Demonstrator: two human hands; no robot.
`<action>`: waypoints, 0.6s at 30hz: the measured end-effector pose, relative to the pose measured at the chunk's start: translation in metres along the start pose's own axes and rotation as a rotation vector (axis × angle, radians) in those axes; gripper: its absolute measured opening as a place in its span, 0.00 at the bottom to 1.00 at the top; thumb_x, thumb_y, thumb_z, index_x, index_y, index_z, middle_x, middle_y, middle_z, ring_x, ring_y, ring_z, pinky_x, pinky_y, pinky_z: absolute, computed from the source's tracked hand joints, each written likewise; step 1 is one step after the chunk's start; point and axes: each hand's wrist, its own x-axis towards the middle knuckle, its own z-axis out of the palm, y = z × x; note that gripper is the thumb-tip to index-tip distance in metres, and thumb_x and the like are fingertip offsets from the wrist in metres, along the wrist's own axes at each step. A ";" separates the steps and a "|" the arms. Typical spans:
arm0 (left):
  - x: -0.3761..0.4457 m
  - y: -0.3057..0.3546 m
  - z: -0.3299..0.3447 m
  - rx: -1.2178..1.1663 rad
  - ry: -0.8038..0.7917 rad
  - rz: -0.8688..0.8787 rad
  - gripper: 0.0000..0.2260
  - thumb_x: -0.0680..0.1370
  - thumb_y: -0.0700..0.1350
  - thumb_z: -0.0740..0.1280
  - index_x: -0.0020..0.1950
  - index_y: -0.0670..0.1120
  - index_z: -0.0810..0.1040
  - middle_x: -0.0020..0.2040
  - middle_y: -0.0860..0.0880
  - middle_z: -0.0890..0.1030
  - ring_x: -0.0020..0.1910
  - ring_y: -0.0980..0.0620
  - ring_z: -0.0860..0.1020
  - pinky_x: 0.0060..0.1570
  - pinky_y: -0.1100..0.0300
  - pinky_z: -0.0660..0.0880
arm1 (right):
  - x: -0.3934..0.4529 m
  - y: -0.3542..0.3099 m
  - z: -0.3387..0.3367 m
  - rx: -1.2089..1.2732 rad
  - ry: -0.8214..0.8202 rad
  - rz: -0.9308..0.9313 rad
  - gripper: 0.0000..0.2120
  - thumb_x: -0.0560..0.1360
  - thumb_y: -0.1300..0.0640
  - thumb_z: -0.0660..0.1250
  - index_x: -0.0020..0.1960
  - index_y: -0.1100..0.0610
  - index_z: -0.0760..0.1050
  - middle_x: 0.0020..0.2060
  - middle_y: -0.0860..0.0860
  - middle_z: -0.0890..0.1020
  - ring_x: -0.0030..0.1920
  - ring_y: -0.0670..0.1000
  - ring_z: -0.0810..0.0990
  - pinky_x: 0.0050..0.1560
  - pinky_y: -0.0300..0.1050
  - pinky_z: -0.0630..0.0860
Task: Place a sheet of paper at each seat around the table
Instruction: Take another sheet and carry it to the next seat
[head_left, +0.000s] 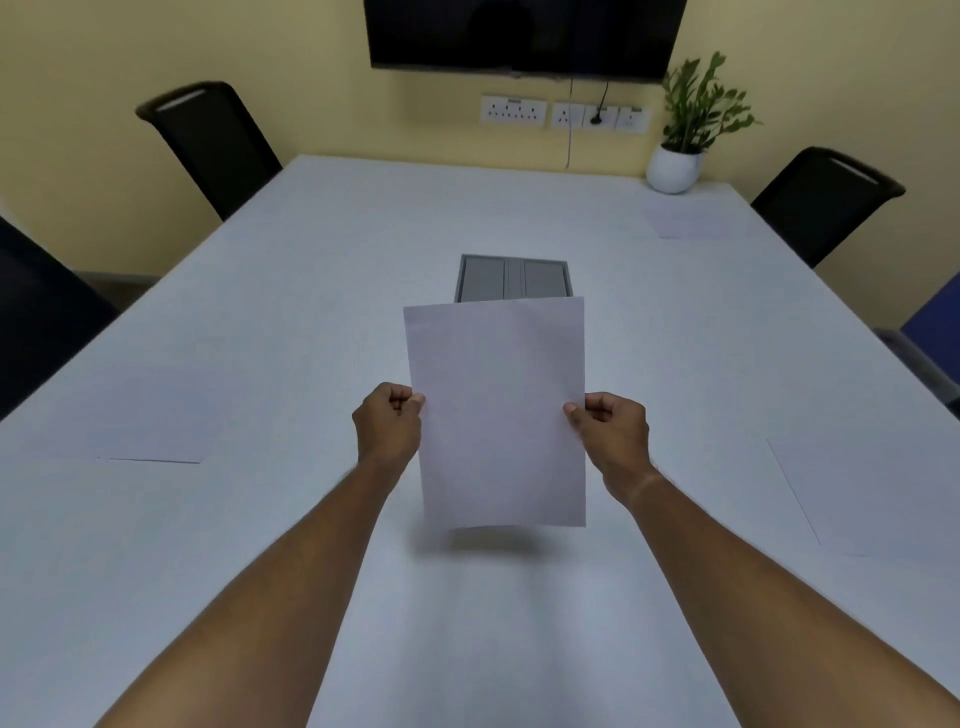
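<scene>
While both pinch its edges, left hand (388, 421) and right hand (613, 431) hold a sheet (496, 410), seemingly above the table (311, 260).

Yellow wall (156, 41) with a dark wall-mounted screen (524, 36) above a row of sockets (566, 113), white table (311, 260) with grey centre hatch (513, 278), black chairs (213, 140) along both sides, potted plant (685, 130) at far-right corner.

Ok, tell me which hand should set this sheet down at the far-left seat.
Left, probably. The left hand pinches the held sheet on the side nearer the far-left chair, whose spot looks bare. The right hand would have to cross over.
</scene>
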 end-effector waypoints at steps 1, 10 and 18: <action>-0.001 0.007 -0.008 -0.007 0.014 0.020 0.02 0.77 0.41 0.69 0.47 0.45 0.78 0.41 0.52 0.78 0.39 0.58 0.76 0.37 0.70 0.70 | -0.002 -0.007 0.002 -0.002 0.001 -0.018 0.01 0.75 0.61 0.72 0.47 0.58 0.83 0.43 0.53 0.86 0.46 0.53 0.85 0.53 0.47 0.82; -0.017 0.062 -0.083 -0.025 0.182 0.170 0.02 0.77 0.41 0.70 0.46 0.46 0.78 0.40 0.51 0.79 0.39 0.58 0.77 0.38 0.70 0.71 | -0.023 -0.066 0.022 -0.003 -0.072 -0.179 0.07 0.74 0.60 0.74 0.40 0.51 0.80 0.39 0.51 0.84 0.41 0.50 0.82 0.48 0.44 0.81; -0.052 0.085 -0.152 0.021 0.376 0.189 0.02 0.78 0.42 0.69 0.46 0.45 0.78 0.44 0.47 0.81 0.44 0.50 0.79 0.47 0.59 0.77 | -0.052 -0.110 0.045 0.065 -0.252 -0.267 0.05 0.73 0.61 0.75 0.41 0.54 0.82 0.40 0.54 0.85 0.43 0.53 0.84 0.53 0.53 0.83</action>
